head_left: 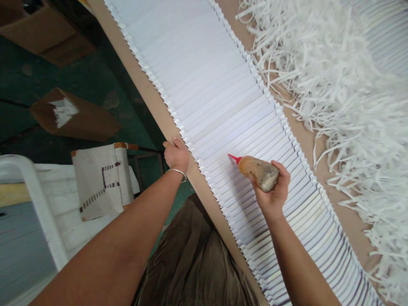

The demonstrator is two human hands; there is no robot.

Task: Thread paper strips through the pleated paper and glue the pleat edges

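Observation:
In the head view my right hand (276,193) is wrapped around a glue bottle (259,172), a worn, yellowish squeeze bottle. Its red nozzle (235,159) points to the upper left, just over a long row of overlapping white paper pieces (219,114). Whether the tip touches the paper, I cannot tell. My left hand (177,155), with a bracelet (179,173) at the wrist, is closed over the near edge of the brown table (140,80), beside the row's notched border. Some of its fingers are hidden.
A heap of white paper strips (318,63) lies along the table's far side. Off the table's left edge are a cardboard box (76,117) with white paper inside, another carton (47,34), a woven-covered seat (98,180) and a white plastic chair (44,212).

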